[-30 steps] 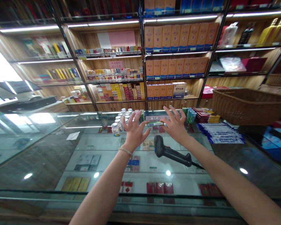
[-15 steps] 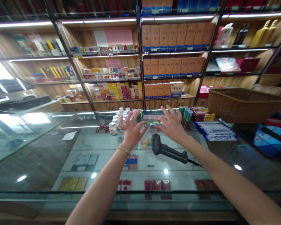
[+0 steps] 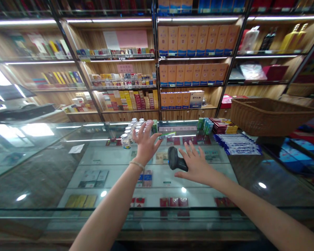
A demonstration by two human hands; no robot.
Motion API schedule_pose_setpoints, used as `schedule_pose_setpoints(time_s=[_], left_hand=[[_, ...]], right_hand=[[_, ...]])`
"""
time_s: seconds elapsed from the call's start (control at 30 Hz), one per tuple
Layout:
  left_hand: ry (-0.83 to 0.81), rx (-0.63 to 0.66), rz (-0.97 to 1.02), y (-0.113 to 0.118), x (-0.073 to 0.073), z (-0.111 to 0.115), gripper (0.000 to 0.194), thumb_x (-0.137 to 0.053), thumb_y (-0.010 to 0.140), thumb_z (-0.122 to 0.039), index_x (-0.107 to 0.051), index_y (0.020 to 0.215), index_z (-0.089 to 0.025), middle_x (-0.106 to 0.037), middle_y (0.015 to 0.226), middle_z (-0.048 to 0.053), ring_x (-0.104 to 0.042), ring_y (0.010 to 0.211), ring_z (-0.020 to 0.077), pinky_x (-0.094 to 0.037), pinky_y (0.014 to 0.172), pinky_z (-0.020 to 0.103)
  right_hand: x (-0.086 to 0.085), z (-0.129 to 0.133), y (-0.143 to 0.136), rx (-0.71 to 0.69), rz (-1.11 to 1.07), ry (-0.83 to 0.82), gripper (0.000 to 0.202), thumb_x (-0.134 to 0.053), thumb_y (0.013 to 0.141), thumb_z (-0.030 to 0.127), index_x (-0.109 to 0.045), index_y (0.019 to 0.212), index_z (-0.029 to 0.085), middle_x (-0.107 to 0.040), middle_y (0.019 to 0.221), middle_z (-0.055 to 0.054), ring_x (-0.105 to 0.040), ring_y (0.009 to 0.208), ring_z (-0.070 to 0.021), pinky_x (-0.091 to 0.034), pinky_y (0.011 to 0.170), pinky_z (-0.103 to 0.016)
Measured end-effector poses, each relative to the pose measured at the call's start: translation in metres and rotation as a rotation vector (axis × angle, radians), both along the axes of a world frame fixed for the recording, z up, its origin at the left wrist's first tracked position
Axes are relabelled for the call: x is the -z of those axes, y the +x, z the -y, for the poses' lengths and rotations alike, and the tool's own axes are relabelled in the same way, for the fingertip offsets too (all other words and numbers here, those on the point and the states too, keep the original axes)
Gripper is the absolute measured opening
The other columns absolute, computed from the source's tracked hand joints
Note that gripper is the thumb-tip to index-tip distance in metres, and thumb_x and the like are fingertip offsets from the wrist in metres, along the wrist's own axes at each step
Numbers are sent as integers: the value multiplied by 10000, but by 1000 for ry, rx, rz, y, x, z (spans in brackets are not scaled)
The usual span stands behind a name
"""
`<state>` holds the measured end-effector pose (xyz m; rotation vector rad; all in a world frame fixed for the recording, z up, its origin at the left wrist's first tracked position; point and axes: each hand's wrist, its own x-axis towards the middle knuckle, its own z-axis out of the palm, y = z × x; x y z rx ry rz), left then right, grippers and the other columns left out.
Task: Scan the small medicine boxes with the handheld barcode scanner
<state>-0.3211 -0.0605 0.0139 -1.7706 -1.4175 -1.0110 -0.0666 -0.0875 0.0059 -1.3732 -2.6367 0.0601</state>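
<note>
My left hand, with a beaded bracelet at the wrist, pinches one end of a slim green-and-white pack between thumb and index finger. Its other fingers are spread upward, and the pack is held above the glass counter. A black handheld barcode scanner lies on the glass with its head toward the left. Over the scanner's handle reaches my right hand, fingers and thumb apart, hiding most of the handle. Whether the palm touches it I cannot tell.
Small white-capped bottles stand behind my left hand. Green and blue tubes, blue-and-white packets and a wicker basket sit at the right. A paper slip lies left. Stocked shelves rise behind.
My right hand has let go of the pack and moved down over the scanner's handle. My left hand still holds the pack, now tilted up at its right end.
</note>
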Motion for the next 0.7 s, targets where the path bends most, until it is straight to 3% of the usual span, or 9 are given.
schedule_pose_setpoints(time_s=[0.2,0.47,0.6,0.7], left_hand=[[23,-11,-14,-1,-1,0,166,-774,872,-424,-764,1019,-348,-518,1598,42,-388,1513,344,-42,1266,638],[16,-19,22,-2,0,-1,169,-780,865,-418,-763,1017,-348,-514,1603,23,-379,1517,342,-27,1271,633],[31,-26,7,-5,1,-1,171,-785,859,-409,-759,1018,-353,-518,1600,17,-386,1512,341,-36,1267,637],[47,-36,-4,-7,1,-2,170,-787,857,-411,-756,1012,-350,-530,1591,12,-401,1502,343,-44,1266,633]], right_hand=[[5,1,-5,17,-74,40,830,-703,882,562,-463,1560,147,-324,1678,-255,-217,1584,-448,-241,1225,-662],[11,-3,-2,-88,-153,78,494,-697,859,280,-648,1304,72,-438,1601,-291,-339,1553,-388,-328,1240,-524],[9,-4,-2,-111,-129,96,459,-671,832,247,-667,1252,61,-474,1586,-268,-424,1508,-382,-361,1232,-507],[-2,-8,1,-78,-140,76,510,-653,833,259,-641,1308,74,-489,1587,-235,-538,1419,-385,-466,1144,-492]])
